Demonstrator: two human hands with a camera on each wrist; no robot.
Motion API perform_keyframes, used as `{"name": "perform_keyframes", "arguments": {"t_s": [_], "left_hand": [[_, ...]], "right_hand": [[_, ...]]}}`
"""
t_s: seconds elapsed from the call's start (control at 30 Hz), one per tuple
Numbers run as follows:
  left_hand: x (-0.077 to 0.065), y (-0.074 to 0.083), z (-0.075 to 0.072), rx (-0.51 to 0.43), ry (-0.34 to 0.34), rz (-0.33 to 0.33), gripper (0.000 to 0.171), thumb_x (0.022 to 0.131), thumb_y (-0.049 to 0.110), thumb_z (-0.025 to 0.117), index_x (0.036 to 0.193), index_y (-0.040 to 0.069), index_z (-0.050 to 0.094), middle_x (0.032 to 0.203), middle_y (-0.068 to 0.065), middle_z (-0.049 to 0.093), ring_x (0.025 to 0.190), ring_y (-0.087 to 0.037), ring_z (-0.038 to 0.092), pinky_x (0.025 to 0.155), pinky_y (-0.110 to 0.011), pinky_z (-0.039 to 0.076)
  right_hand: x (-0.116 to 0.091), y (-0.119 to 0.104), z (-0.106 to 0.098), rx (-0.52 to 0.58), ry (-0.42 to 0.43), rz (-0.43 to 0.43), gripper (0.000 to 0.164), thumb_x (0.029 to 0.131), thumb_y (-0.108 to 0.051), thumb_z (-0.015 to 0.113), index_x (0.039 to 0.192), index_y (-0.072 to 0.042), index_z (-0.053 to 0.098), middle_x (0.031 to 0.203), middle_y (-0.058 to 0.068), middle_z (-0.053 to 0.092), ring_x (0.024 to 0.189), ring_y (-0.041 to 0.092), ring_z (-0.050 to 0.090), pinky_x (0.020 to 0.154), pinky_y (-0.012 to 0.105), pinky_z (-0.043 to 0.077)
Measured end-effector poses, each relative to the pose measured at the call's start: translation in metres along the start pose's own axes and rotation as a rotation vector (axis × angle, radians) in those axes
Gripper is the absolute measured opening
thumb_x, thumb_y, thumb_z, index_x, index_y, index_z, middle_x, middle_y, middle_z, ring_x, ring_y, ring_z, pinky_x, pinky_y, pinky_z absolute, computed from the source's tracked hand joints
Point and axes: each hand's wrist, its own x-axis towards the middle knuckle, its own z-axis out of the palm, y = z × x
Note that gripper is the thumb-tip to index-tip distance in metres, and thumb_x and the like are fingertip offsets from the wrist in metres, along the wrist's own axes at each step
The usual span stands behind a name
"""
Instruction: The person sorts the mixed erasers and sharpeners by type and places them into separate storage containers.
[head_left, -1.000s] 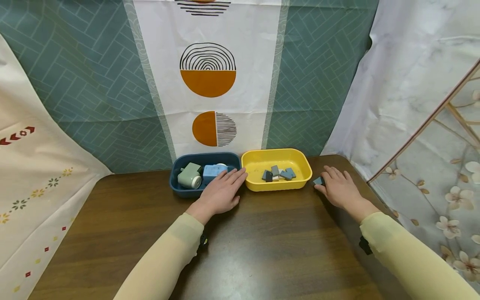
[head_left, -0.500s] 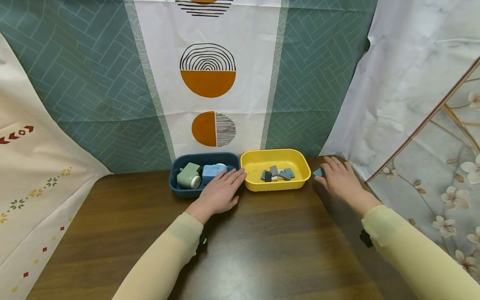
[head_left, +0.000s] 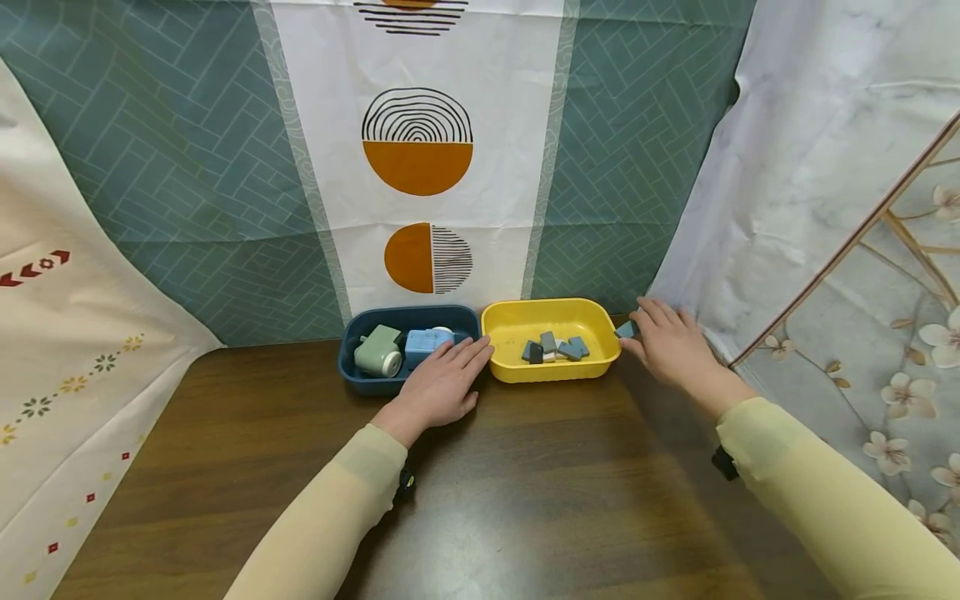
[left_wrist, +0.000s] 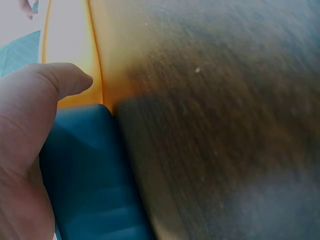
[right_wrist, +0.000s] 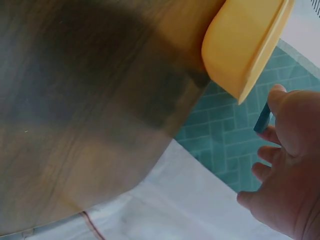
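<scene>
My right hand [head_left: 672,348] pinches a small flat blue-grey piece [head_left: 627,330] between thumb and index finger, just right of the yellow tray [head_left: 517,372]. In the right wrist view the piece [right_wrist: 262,119] shows its narrow edge, held off the table beside the tray's end wall; the other fingers are loosely bent. Inside the yellow tray lies a small pile of flat pieces [head_left: 572,349], blue-grey, grey, dark and white. My left hand [head_left: 437,390] lies over the near right corner of the dark blue tray [head_left: 367,386], fingers straight, fingertips at the yellow tray's left rim.
The blue tray holds a green boxy thing [head_left: 378,352] with a white round end and a light blue boxy thing [head_left: 426,343], partly hidden by my left hand. Both trays stand side by side at the back of the brown table [head_left: 525,483], against a hanging cloth [head_left: 615,167].
My right hand has moved left and slightly away from me, bringing the pinched blue-grey piece close to the yellow tray's right end. The left hand stays where it was.
</scene>
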Motion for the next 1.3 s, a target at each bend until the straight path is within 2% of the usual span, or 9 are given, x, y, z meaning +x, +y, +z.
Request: {"name": "perform_keyframes", "arguments": {"t_s": [0.63, 1.0, 1.3], "left_hand": [[0.001, -0.001, 0.002, -0.006, 0.0, 0.002, 0.081, 0.11, 0.034, 0.069, 0.177, 0.017, 0.026, 0.185, 0.0, 0.016, 0.168, -0.027, 0.024, 0.136, -0.049, 0.014], [0.001, 0.0, 0.001, -0.012, -0.001, 0.001, 0.082, 0.11, 0.033, 0.069, 0.177, 0.018, 0.026, 0.185, 0.001, 0.015, 0.168, -0.026, 0.022, 0.136, -0.049, 0.013], [-0.001, 0.001, -0.003, -0.017, -0.004, -0.002, 0.082, 0.11, 0.032, 0.069, 0.177, 0.018, 0.026, 0.185, 0.0, 0.017, 0.168, -0.026, 0.022, 0.136, -0.049, 0.013]], "right_hand": [[0.028, -0.044, -0.007, 0.007, -0.021, -0.034, 0.057, 0.115, -0.036, 0.061, 0.15, 0.009, 0.055, 0.17, 0.031, 0.039, 0.159, 0.051, 0.033, 0.126, 0.075, 0.024], [0.047, -0.071, 0.0, 0.019, -0.066, -0.049, 0.059, 0.116, -0.037, 0.06, 0.156, 0.006, 0.052, 0.174, 0.027, 0.034, 0.163, 0.046, 0.027, 0.131, 0.07, 0.019], [0.058, -0.086, 0.007, -0.014, -0.084, -0.07, 0.06, 0.116, -0.04, 0.059, 0.156, 0.004, 0.052, 0.174, 0.026, 0.035, 0.163, 0.045, 0.029, 0.13, 0.07, 0.021]]}}
